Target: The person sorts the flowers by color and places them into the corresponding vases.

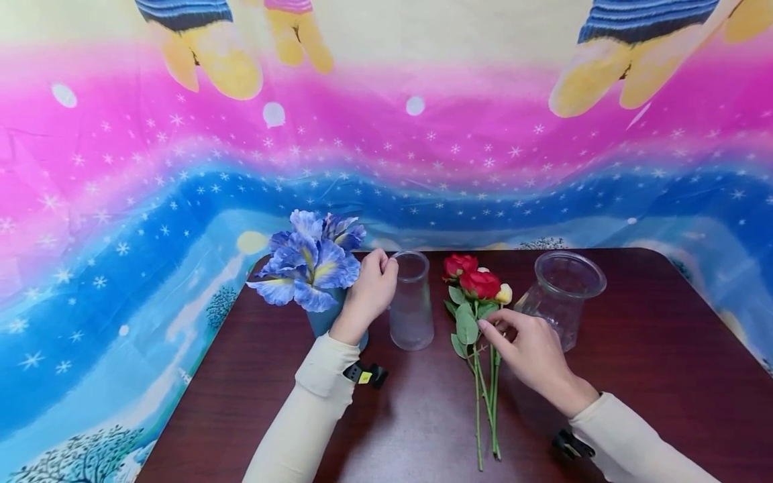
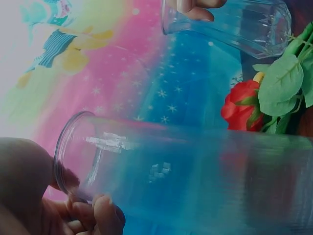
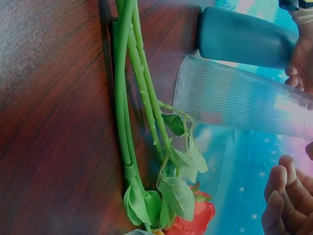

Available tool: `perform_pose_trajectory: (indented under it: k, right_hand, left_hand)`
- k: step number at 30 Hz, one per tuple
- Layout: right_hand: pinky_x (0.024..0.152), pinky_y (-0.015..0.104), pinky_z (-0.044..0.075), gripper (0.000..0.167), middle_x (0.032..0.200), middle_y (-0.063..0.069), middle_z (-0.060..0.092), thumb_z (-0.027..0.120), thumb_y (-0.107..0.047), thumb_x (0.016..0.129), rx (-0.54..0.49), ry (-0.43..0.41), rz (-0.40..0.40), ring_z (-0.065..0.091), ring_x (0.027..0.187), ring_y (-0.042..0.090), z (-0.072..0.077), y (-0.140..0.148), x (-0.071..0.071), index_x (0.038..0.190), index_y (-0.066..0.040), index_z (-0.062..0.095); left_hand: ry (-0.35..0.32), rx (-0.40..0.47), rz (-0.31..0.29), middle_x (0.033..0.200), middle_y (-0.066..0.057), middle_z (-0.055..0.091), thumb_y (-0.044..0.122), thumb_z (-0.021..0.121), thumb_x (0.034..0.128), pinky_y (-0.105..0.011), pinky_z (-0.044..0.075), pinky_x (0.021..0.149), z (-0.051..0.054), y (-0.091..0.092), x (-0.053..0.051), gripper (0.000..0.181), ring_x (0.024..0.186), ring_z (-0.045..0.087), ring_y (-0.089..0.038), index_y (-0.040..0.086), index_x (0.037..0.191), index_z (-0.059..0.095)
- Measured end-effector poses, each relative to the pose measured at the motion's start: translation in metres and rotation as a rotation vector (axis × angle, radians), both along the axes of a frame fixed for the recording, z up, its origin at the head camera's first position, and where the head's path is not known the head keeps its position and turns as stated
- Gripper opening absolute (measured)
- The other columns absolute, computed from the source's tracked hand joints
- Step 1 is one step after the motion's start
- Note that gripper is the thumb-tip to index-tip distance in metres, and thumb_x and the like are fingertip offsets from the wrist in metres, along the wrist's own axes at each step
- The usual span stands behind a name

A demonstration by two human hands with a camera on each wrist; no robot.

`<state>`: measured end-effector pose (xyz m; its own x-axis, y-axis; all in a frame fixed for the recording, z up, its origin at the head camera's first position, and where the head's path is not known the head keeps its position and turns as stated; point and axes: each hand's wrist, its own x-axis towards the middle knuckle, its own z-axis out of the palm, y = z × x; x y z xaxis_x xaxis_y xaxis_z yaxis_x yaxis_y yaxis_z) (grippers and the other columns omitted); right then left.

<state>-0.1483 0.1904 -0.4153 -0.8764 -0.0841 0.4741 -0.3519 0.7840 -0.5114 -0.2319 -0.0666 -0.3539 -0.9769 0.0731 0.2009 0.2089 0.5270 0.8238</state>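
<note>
My left hand [image 1: 370, 288] pinches the rim of a clear ribbed glass vase [image 1: 413, 318], which stands upright near the middle of the table. Several stems, with red roses [image 1: 481, 284] and a pale yellow bloom [image 1: 504, 293], lie flat to the right of that vase. Over their leaves hovers my right hand [image 1: 534, 349], its fingers loosely bent and nothing visible between them. In the right wrist view, the green stems [image 3: 122, 98] lie on the wood, apart from the bent fingers [image 3: 286, 196].
A second clear vase [image 1: 571, 296] with a flared rim stands behind my right hand. At left, blue-purple irises [image 1: 317, 265] stand in a blue vase [image 1: 323, 320], partly behind my left forearm. The dark wooden table [image 1: 664, 376] meets a colourful printed cloth [image 1: 423, 168] at the back.
</note>
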Motion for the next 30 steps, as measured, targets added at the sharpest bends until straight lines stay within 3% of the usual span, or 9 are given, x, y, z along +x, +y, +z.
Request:
perform_pose_trajectory:
  k: [3,8,15,22,30]
  right_hand:
    - [0.054,0.023,0.042,0.007,0.065,-0.013,0.065,0.075,-0.024,0.092,0.002,0.004,0.002,0.053,0.057,-0.004,0.0,0.001,-0.001,0.09,-0.017,0.075]
    - [0.054,0.023,0.042,0.007,0.066,-0.012,0.066,0.074,-0.023,0.092,-0.001,-0.012,0.005,0.053,0.057,-0.002,0.0,0.002,-0.002,0.091,-0.016,0.075]
    - [0.055,0.024,0.042,0.01,0.068,-0.009,0.066,0.074,-0.025,0.093,0.006,-0.07,-0.009,0.054,0.058,0.002,0.0,0.004,-0.006,0.093,-0.016,0.076]
    - [0.055,0.024,0.043,0.013,0.069,-0.007,0.068,0.071,-0.027,0.095,0.002,-0.131,-0.005,0.054,0.059,0.005,-0.003,0.008,-0.012,0.092,-0.015,0.076]
    - [0.052,0.024,0.04,0.014,0.064,-0.009,0.062,0.07,-0.026,0.095,0.034,-0.236,0.019,0.049,0.053,0.006,-0.017,0.009,-0.015,0.087,-0.016,0.074]
  left_hand:
    - [-0.037,0.039,-0.027,0.063,-0.002,0.043,0.027,0.045,0.1045,-0.031,0.044,0.046,0.0,-0.001,0.002,0.036,0.043,0.051,-0.021,0.015,0.071,0.039]
    - [-0.028,0.09,-0.045,0.054,0.0,0.04,0.027,0.047,0.1034,-0.03,0.039,0.043,-0.003,-0.002,0.002,0.041,0.041,0.049,-0.02,0.016,0.065,0.037]
    - [0.037,0.128,-0.045,0.055,0.004,0.03,0.021,0.05,0.1007,-0.027,0.025,0.048,-0.007,-0.001,-0.001,0.043,0.05,0.034,-0.015,0.017,0.062,0.032]
    - [0.048,0.165,-0.066,0.055,0.005,0.027,0.018,0.05,0.1006,-0.026,0.024,0.049,-0.008,-0.001,-0.002,0.044,0.05,0.031,-0.015,0.016,0.061,0.031]
    - [0.055,0.181,-0.059,0.056,0.005,0.027,0.016,0.05,0.0996,-0.026,0.023,0.05,-0.008,0.0,-0.001,0.044,0.051,0.031,-0.014,0.016,0.061,0.029]
